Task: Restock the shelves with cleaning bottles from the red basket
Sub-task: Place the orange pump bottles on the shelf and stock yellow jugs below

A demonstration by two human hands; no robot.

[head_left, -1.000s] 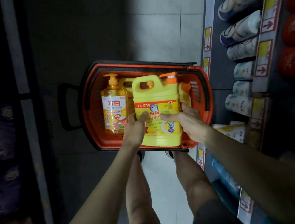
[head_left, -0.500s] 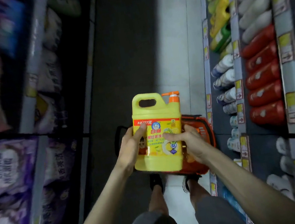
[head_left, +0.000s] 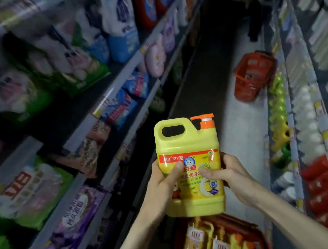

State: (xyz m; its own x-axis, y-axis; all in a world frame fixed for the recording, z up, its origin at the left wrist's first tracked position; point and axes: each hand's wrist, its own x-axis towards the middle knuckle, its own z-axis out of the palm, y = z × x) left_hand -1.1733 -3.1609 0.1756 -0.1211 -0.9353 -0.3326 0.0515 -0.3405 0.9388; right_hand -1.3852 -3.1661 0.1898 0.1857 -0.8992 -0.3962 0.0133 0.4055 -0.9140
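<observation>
Left grip (head_left: 165, 187) and right grip (head_left: 232, 178) both clasp the boxy, glossy yellow plastic jug (head_left: 185, 140).

One wide-angle camera on the head looks forward and down from close above the left hand (head_left: 165, 187) and right hand (head_left: 232, 178), shelves (head_left: 80, 128) flanking them, aisle floor (head_left: 237, 133) beyond.

The yellow jug (head_left: 186, 142) looks smooth, slightly glossy plastic with a shiny printed label (head_left: 193, 169) and orange plastic pump (head_left: 204, 121); the red basket (head_left: 253, 238) is plastic, the shelf bags (head_left: 29, 196) glossy film
</observation>
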